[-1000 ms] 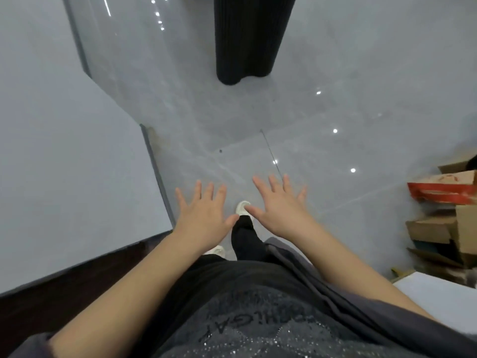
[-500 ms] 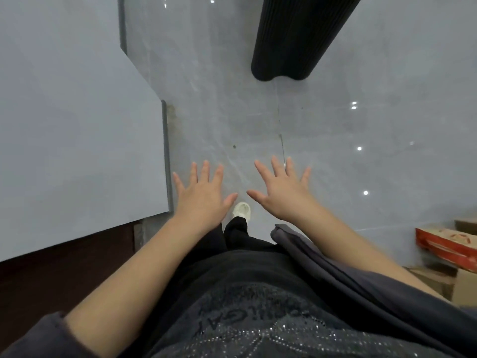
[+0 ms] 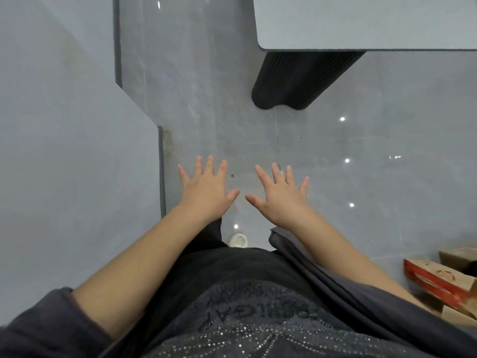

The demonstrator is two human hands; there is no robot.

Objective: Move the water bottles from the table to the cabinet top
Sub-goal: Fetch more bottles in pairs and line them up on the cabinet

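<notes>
From the head camera, looking steeply down, both of the person's hands are held out in front, palms down over the glossy grey tiled floor (image 3: 219,112). The left hand (image 3: 206,192) is flat with all 5 fingers straight and splayed, holding nothing; the right hand (image 3: 281,197) is the same, fingers spread and touching nothing. The 2 thumbs point toward each other, near but apart. Both forearms are bare, with a dark sleeve (image 3: 46,326) pushed up on the left arm. Below the hands is the person's dark studded top (image 3: 245,319), and the toe of 1 white shoe (image 3: 238,240) shows on the floor between the arms. A rounded corner of the pale grey table (image 3: 361,21) fills the upper right, above its black fluted pedestal (image 3: 296,81). A wide pale grey surface (image 3: 64,151) runs down the left side. A red-and-tan cardboard box (image 3: 438,277) lies at the lower right edge. Where the water bottles are cannot be told from this view.
</notes>
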